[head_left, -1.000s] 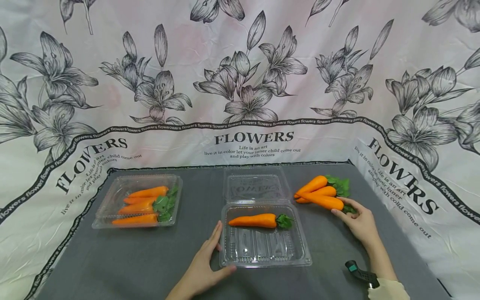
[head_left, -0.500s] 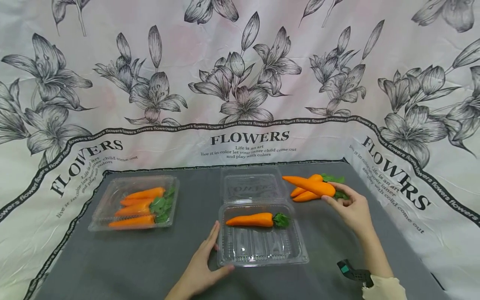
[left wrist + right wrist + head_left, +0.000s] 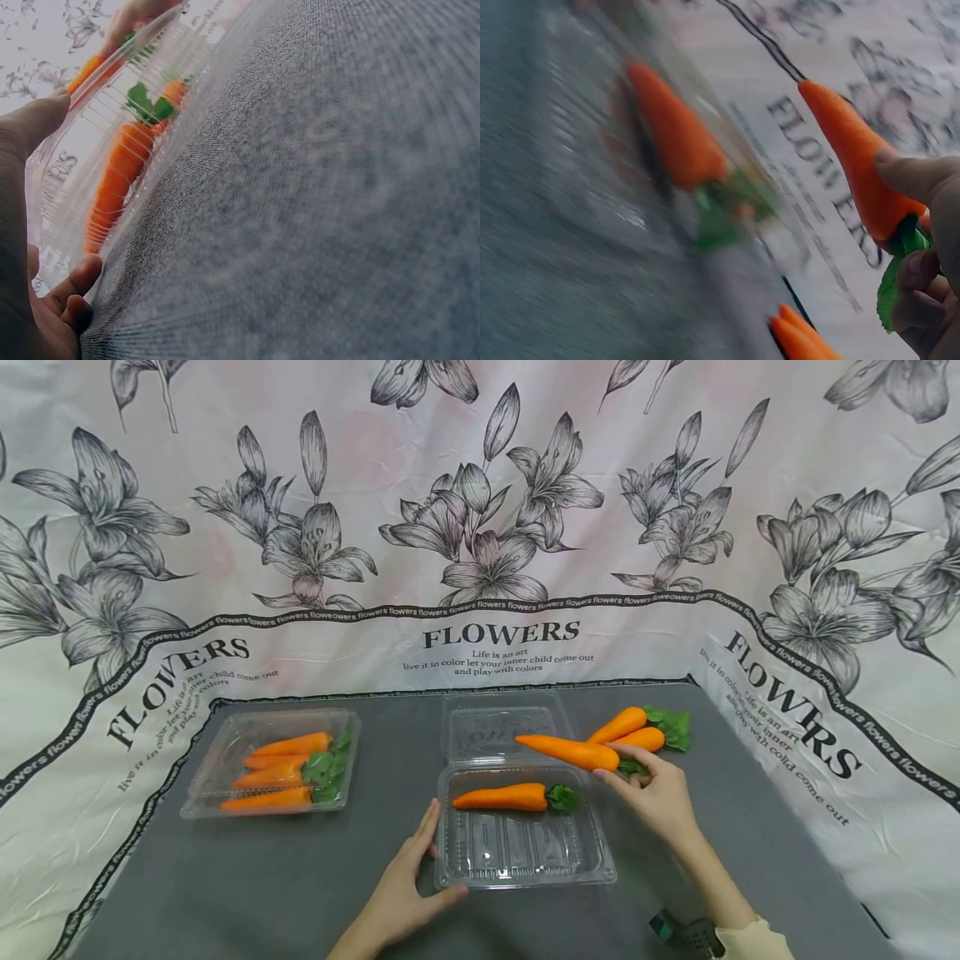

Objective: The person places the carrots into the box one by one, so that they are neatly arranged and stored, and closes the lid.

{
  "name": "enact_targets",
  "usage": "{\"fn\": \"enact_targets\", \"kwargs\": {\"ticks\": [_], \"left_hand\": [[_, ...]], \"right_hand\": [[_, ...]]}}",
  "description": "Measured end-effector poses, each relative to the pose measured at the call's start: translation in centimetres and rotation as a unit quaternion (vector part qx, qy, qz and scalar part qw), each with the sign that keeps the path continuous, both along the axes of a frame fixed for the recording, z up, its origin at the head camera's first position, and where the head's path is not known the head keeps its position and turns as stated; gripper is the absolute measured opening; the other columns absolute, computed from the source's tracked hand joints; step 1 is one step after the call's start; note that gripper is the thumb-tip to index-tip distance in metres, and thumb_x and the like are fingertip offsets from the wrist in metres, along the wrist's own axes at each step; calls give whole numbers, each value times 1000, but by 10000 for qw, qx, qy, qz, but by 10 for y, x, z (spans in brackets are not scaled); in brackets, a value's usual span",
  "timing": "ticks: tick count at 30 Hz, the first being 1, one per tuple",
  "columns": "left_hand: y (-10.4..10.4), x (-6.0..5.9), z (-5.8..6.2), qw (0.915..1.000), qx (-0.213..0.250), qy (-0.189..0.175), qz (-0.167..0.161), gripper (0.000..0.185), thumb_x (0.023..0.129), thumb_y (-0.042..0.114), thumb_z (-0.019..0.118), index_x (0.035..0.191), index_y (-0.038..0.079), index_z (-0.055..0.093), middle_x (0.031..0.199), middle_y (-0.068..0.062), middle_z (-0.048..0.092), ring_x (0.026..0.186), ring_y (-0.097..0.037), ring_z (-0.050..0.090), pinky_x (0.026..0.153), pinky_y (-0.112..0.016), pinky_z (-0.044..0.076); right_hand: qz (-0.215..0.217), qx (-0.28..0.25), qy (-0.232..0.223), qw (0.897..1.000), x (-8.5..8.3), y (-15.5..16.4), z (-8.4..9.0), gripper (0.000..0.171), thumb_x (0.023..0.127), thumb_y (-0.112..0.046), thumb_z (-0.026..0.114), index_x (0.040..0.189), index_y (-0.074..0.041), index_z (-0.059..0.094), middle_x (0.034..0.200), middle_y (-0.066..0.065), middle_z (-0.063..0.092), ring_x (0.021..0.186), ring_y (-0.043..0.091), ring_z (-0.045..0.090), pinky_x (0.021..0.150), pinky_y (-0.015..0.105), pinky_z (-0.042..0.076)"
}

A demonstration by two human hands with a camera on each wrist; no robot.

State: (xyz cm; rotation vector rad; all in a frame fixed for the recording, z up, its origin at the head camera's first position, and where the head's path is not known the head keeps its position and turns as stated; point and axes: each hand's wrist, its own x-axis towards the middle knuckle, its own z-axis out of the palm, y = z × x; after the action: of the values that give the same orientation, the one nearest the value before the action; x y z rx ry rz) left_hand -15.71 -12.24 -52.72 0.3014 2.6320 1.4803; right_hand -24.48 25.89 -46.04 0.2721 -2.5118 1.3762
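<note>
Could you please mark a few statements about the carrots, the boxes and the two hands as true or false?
1. The right hand holds a carrot by its leafy end. True.
2. The open box holds three carrots. False: just one carrot lies in it.
3. The left hand rests against the open box's left edge. True.
4. The left box is empty. False: it holds several carrots.
5. Two carrots lie on the cloth beyond the right hand. True.
</note>
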Motion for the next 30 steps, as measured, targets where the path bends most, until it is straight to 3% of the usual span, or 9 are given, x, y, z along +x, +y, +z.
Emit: {"fn": "enact_targets", "kwargs": {"ticks": [4,11,14,17,21,26,28,30], "left_hand": [[0,0,0,10000,-4,-46,20,115,83,45,91,171,38,17,110,16,52,109,-10,49,95,-31,41],[0,-1,0,10000,9,-15,-47,115,84,43,91,171,36,16,110,15,50,109,-10,48,94,-32,41],[0,-1,0,10000,45,-28,-56,115,84,41,91,171,37,15,114,16,52,109,-10,48,93,-31,40],[0,-1,-1,10000,53,-49,-60,115,84,41,90,171,38,15,124,16,53,109,-10,48,93,-31,40],[-1,-1,-1,10000,37,-28,-43,114,84,42,90,171,37,16,144,16,50,110,-9,48,96,-32,41],[0,-1,0,10000,49,11,1,112,84,45,91,171,38,19,164,15,39,109,-7,49,100,-33,41],[0,-1,0,10000,75,-33,7,111,84,46,90,170,40,20,167,17,36,107,-6,49,100,-33,41],[0,-1,1,9999,93,-73,2,111,84,47,90,170,41,20,169,19,33,106,-5,49,100,-34,42]], "right_hand": [[200,226,-11,9995,11,-16,-3,41,88,-18,89,126,-11,77,51,-10,31,42,-5,22,38,25,27],[584,623,-50,9963,31,-42,-4,45,86,-22,91,125,-8,77,56,-14,36,42,-8,22,39,21,27],[748,864,-54,9934,36,-51,-4,45,85,-26,91,123,-5,78,67,-10,54,43,-7,27,41,21,31],[832,1153,-57,9898,38,-59,-4,46,84,-27,92,121,-3,78,90,1,74,44,-6,30,45,23,35],[705,1795,-71,9812,36,-70,-5,48,82,-31,94,120,-6,79,111,9,79,49,-1,34,58,27,48],[605,2544,-465,9641,36,-85,-6,52,80,-35,94,121,-6,79,113,8,79,84,21,73,83,45,60],[600,2782,-669,9563,36,-90,-5,54,81,-35,94,123,-5,78,115,10,79,104,31,75,89,51,59],[581,2996,-822,9487,36,-94,-3,56,81,-35,94,125,-4,77,118,12,78,108,35,74,90,53,58]]}}
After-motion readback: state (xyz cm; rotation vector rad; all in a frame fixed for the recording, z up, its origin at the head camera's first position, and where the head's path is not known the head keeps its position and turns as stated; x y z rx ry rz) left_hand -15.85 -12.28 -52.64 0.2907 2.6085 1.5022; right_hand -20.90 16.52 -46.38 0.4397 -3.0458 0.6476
